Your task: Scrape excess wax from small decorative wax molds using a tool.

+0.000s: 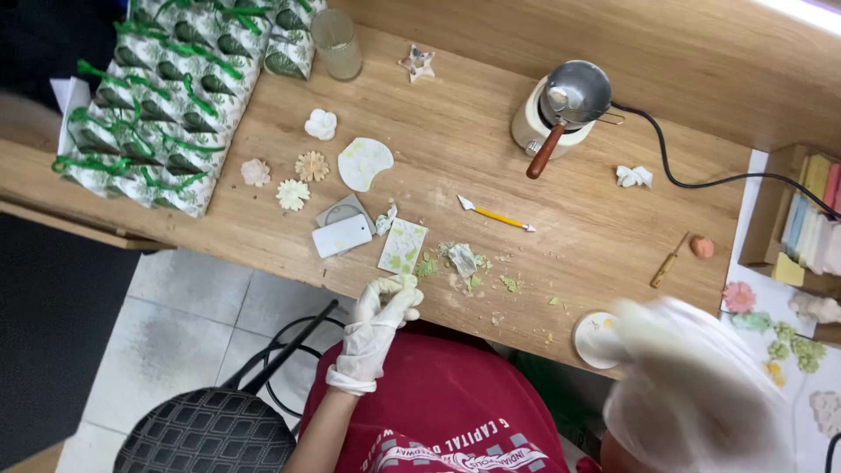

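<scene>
My left hand (375, 326), in a white glove, is at the near edge of the wooden table (613, 228). Its fingers pinch a small pale green-and-white lump (401, 282). Just beyond it lie a green-speckled rectangular slab (402, 246) and a scatter of green and white crumbs (464, 263). My right hand (692, 385), also gloved in white, is raised close to the camera at the lower right and badly blurred. What it holds is not visible. It is next to a round white disc (594, 340) on the table edge.
Green-and-white wrapped cones (166, 96) cover the far left. Moulded flower pieces (293, 194), a white card (342, 236), a yellow sculpting tool (496, 215), a small pot on a melter (569, 96) with its cord, a glass (336, 42), coloured blocks (810, 219) and a black stool (206, 429) are also here.
</scene>
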